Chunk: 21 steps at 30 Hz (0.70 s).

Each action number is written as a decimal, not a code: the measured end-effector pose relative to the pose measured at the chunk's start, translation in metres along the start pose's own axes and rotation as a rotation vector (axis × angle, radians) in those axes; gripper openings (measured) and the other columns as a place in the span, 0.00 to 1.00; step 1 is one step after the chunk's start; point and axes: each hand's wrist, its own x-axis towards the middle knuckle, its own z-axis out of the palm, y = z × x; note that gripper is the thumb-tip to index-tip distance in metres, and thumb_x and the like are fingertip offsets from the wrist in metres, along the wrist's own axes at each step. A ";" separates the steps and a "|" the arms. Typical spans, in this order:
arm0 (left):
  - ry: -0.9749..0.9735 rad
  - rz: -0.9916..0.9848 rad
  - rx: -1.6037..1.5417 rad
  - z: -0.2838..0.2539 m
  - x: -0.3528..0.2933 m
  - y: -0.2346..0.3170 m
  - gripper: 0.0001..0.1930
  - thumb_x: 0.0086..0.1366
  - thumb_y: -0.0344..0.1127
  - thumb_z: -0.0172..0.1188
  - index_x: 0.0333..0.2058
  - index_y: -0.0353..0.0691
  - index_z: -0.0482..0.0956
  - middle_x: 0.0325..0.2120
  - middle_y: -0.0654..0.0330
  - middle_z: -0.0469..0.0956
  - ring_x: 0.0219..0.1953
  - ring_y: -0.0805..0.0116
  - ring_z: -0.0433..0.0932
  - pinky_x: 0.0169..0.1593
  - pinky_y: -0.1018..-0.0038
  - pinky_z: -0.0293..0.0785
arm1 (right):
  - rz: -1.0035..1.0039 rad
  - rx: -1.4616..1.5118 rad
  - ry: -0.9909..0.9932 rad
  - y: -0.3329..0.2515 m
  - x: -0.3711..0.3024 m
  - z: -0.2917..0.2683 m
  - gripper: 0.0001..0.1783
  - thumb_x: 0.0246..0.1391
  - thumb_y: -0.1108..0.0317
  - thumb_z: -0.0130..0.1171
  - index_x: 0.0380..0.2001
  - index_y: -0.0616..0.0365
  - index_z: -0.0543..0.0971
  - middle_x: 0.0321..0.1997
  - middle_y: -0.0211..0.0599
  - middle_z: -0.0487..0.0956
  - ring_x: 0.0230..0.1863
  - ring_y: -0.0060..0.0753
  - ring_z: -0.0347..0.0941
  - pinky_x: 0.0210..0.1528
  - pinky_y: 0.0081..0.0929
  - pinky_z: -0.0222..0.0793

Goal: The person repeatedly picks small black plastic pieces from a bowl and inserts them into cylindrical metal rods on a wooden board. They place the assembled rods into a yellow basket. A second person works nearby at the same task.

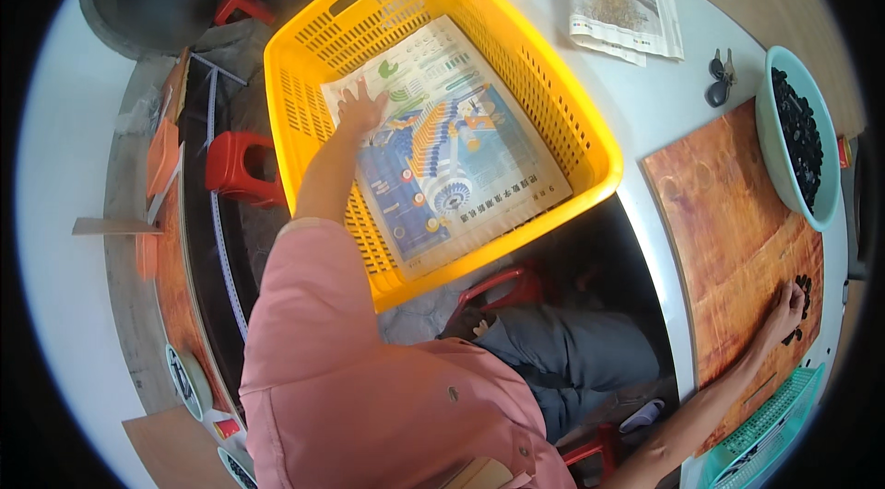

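My left hand point(361, 113) lies with fingers spread on a printed newspaper sheet point(516, 177) that lines the bottom of a yellow plastic basket point(604, 166). The hand is near the sheet's left edge and holds nothing I can see. Far to the right, my right hand point(785, 306) rests over a reddish-brown wooden board point(719, 222), its fingers curled together at a small group of black pieces point(804, 286). What its fingertips pinch, if anything, is too small to make out.
A pale green basin point(767, 134) of small black pieces stands at the board's far right corner. Keys point(719, 74) and folded newspapers point(622, 0) lie on the white table. A green basket point(765, 429) is at lower right. Red stools point(241, 168) stand at left.
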 end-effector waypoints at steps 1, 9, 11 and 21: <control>0.054 -0.035 -0.109 -0.001 -0.011 0.008 0.49 0.67 0.74 0.44 0.76 0.50 0.46 0.76 0.39 0.38 0.75 0.29 0.41 0.75 0.43 0.39 | 0.001 -0.032 0.004 0.000 -0.001 -0.002 0.13 0.67 0.62 0.61 0.37 0.63 0.79 0.34 0.26 0.77 0.37 0.20 0.69 0.43 0.21 0.66; 0.206 -0.031 -0.089 0.044 -0.015 -0.002 0.42 0.72 0.68 0.40 0.76 0.51 0.47 0.76 0.42 0.42 0.77 0.38 0.41 0.75 0.44 0.33 | -0.073 -0.154 0.026 0.010 0.005 -0.006 0.14 0.66 0.60 0.62 0.35 0.62 0.79 0.34 0.27 0.76 0.37 0.22 0.68 0.44 0.24 0.64; 0.272 0.005 -0.075 0.045 -0.018 -0.008 0.40 0.73 0.66 0.39 0.76 0.51 0.48 0.76 0.43 0.42 0.77 0.40 0.41 0.76 0.45 0.33 | -0.056 -0.173 0.040 0.001 0.002 -0.006 0.14 0.66 0.60 0.62 0.35 0.62 0.79 0.33 0.26 0.76 0.37 0.22 0.67 0.43 0.23 0.63; 0.346 0.086 -0.040 0.045 -0.016 -0.008 0.37 0.74 0.61 0.44 0.74 0.51 0.54 0.76 0.45 0.46 0.77 0.45 0.43 0.76 0.46 0.34 | -0.087 -0.139 0.017 0.008 0.007 -0.008 0.13 0.66 0.61 0.63 0.34 0.61 0.79 0.32 0.25 0.75 0.36 0.20 0.67 0.42 0.22 0.63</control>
